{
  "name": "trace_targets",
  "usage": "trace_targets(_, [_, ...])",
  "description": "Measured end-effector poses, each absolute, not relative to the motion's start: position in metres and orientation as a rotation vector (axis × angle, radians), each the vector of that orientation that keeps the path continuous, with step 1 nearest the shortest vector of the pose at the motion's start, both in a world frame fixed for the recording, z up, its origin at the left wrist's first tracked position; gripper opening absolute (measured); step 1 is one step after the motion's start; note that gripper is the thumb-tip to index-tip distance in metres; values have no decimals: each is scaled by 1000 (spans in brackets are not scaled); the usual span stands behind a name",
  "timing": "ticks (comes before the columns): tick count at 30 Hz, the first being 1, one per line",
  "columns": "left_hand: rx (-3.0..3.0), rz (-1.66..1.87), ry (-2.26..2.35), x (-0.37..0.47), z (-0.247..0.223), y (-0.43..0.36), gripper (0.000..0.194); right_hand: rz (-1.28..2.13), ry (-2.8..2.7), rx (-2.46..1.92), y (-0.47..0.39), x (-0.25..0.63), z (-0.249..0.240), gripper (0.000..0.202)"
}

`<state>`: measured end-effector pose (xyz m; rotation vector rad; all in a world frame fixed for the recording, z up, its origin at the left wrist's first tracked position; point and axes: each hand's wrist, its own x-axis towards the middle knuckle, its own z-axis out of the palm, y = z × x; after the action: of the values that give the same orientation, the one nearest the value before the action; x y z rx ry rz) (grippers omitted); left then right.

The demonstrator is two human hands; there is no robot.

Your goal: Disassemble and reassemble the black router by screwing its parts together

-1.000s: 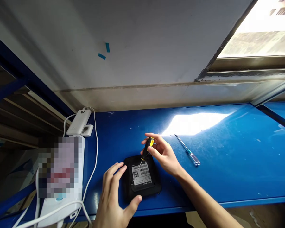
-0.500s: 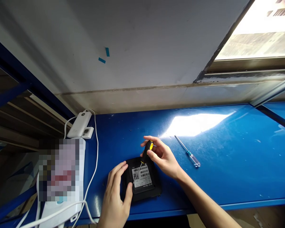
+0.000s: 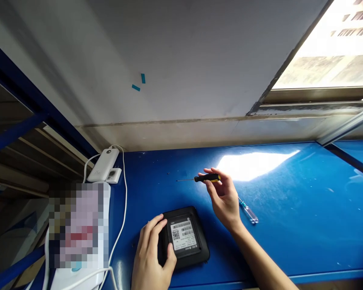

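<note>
your left hand (image 3: 153,253) and your right hand (image 3: 225,197) are both bare, with slim, fairly long fingers and smooth backs. your right forearm (image 3: 260,257) is bare too, slender at the wrist and a little fuller towards the lower edge of the view, where it is cut off. your fingernails are too small to make out in detail.

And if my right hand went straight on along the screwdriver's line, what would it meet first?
Likely the white cable, just missing the tiny dark speck, though the screwdriver may pass above; depth is unclear.
</note>
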<state>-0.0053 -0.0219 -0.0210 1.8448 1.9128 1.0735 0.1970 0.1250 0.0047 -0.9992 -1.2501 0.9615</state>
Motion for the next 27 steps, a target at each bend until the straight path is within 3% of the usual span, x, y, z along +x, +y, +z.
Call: trace_targets(27, [1982,1154,1911,-10,-32,-25,34,1113,-1079,-1010,127,183,10,38])
